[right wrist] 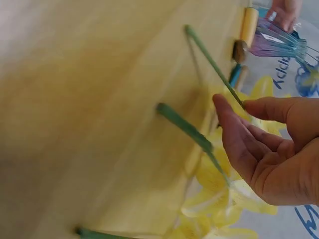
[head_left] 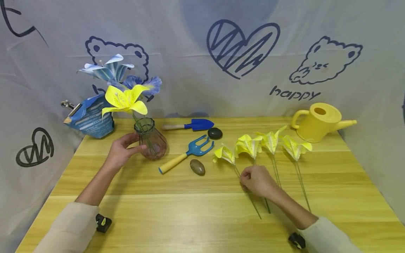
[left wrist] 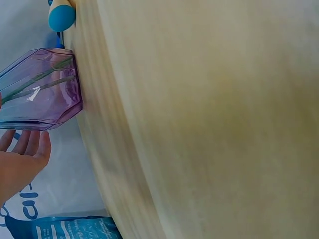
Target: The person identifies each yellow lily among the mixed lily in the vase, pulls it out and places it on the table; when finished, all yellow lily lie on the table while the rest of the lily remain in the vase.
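A clear, purple-tinted glass vase [head_left: 155, 144] stands at the left, holding a yellow lily [head_left: 124, 100], a pale blue lily [head_left: 109, 70] and a blue-violet flower [head_left: 152, 85]. My left hand [head_left: 121, 151] holds the vase's left side, thumb in front and fingers toward the back. Over on the right, my right hand [head_left: 257, 180] pinches the green stem [right wrist: 214, 64] of the leftmost loose yellow lily [head_left: 224, 154] between thumb and forefinger. Several more yellow lilies [head_left: 249, 144] lie beside it, one stem passing under that hand.
A blue hand fork [head_left: 197, 147], a brown stone [head_left: 197, 167], a black stone [head_left: 215, 133] and a blue trowel [head_left: 200, 124] lie mid-table. A yellow watering can [head_left: 319, 121] stands back right; a blue bag [head_left: 93, 119] is back left. Cloth walls [head_left: 183, 88] border the table.
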The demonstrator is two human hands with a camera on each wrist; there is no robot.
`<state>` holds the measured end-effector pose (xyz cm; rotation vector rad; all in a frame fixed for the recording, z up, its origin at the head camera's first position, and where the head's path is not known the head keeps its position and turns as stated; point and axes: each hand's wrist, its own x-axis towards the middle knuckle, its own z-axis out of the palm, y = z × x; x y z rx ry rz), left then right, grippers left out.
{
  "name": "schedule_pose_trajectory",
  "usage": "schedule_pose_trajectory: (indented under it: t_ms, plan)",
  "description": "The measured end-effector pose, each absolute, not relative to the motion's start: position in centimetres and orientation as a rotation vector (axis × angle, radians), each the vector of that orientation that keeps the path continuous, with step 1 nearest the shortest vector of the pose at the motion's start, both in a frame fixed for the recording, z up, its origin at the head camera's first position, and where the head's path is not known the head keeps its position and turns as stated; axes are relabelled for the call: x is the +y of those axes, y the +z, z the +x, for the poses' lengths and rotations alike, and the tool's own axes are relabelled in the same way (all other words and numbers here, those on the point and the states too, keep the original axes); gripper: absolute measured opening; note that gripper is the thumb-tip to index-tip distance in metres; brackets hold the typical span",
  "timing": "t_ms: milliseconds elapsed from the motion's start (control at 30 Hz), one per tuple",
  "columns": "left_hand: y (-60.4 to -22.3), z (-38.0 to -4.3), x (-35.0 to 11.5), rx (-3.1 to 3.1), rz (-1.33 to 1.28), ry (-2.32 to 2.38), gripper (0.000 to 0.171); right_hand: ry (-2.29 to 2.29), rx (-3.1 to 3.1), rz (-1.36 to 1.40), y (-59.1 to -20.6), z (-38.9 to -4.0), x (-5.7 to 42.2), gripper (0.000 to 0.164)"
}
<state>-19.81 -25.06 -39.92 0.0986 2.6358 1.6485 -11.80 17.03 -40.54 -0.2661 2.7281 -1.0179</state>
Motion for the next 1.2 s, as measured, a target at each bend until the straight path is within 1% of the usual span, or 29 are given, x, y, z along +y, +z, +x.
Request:
schedule_pose_trajectory:
  t_ms: [167,267,400,533,667,833,1000,1200]
  plan:
    - [-40.1,-19.9,-25.2,2.626,0.127,1.63,0.067,-0.884,2.797,-0.27,-38.2,-11.9,16.7,0.014]
    - [-40.3,-20.0,-25.3,2.618,0.133,1.621,0.068,-0.824,2.868,-0.355,-35.9,-12.2,15.6,0.013]
    - [-40.7,-20.1,-25.6,2.596,0.154,1.602,0.071,-0.978,2.873,-0.528,-33.2,-13.2,12.4,0.013]
    - [-40.9,-20.0,-25.8,2.555,0.152,1.617,0.07,-1.319,2.754,-0.649,-31.7,-15.0,7.9,0.018]
    - [-41.2,-19.9,-26.0,2.513,0.179,1.66,0.068,-1.637,2.605,-0.733,-31.4,-17.5,3.2,0.02]
    - [-41.5,-19.7,-26.4,2.456,0.157,1.709,0.064,-1.81,2.557,-0.732,-32.2,-20.4,-2.4,0.02]
    - [-41.8,-19.7,-26.5,2.427,0.118,1.751,0.06,-1.714,2.713,-0.746,-33.0,-21.7,-6.6,0.019]
    - [-41.8,-19.8,-26.4,2.465,0.165,1.723,0.057,-1.453,2.97,-0.756,-33.7,-22.4,-9.0,0.016]
